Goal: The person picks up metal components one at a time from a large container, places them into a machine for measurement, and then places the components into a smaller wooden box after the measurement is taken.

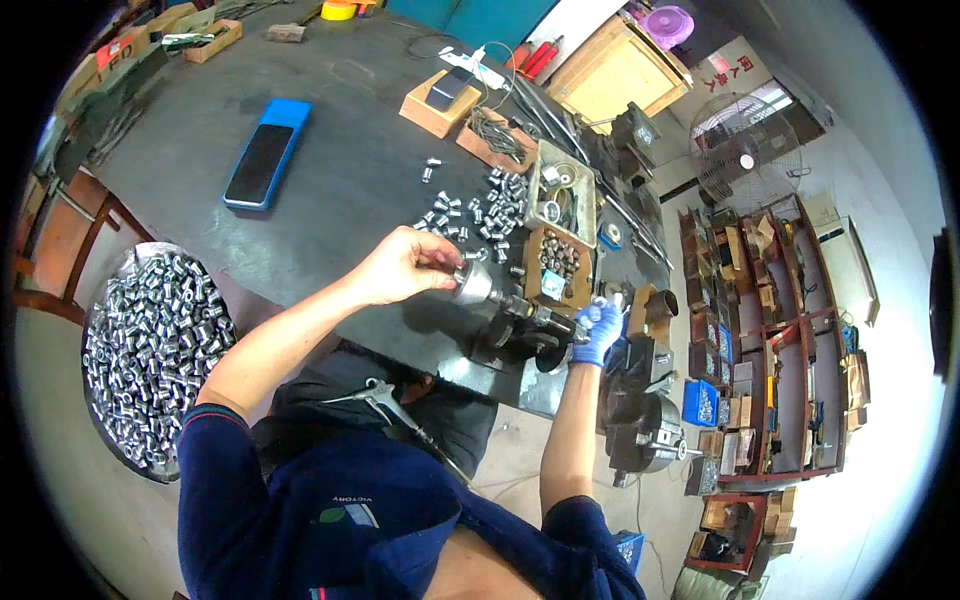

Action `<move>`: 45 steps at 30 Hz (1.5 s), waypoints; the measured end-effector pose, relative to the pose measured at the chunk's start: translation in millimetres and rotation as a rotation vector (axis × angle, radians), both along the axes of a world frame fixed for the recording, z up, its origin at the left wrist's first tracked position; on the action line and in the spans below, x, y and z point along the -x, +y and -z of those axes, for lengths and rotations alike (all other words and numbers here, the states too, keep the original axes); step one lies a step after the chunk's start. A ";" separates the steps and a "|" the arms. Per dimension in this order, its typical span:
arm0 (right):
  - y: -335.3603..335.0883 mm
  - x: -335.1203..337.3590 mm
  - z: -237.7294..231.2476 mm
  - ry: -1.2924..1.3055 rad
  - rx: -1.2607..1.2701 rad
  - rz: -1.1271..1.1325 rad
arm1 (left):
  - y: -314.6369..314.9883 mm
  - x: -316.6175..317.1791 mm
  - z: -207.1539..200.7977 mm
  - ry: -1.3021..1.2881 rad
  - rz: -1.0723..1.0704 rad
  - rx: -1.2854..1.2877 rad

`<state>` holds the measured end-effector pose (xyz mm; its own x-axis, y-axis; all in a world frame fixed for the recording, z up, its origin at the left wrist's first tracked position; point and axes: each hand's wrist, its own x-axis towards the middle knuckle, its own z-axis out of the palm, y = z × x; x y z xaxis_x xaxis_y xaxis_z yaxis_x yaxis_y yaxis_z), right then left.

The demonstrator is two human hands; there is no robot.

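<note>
My bare left hand is closed in a pinch against the face of a round metal chuck; what lies between its fingertips is hidden. The chuck forms the left end of a dark bench fixture at the table's near edge. At the other end, my right hand, in a blue glove, curls round the fixture's end, its exact grip too small to make out. Shiny metal sleeves lie loose on the table behind the chuck. An air blow gun rests across my lap.
A big round tub of metal sleeves stands at left. A wooden box of small parts and a tray sit behind the fixture. A blue-cased device lies on the dark table. Another machine stands at right.
</note>
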<state>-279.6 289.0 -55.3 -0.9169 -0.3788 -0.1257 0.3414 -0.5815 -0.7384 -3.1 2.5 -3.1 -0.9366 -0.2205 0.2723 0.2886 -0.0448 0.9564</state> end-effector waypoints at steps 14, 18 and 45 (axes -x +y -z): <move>-8.7 -66.2 24.6 -0.042 -0.202 0.027 | 1.8 -2.0 3.3 -0.082 0.022 -0.144; 7.2 -3.7 25.1 0.073 -0.329 0.092 | 7.5 1.7 -3.8 -0.127 0.026 -0.117; -23.4 -55.8 -53.4 0.198 -0.184 0.288 | -40.0 -80.0 -5.8 -0.333 -0.169 0.090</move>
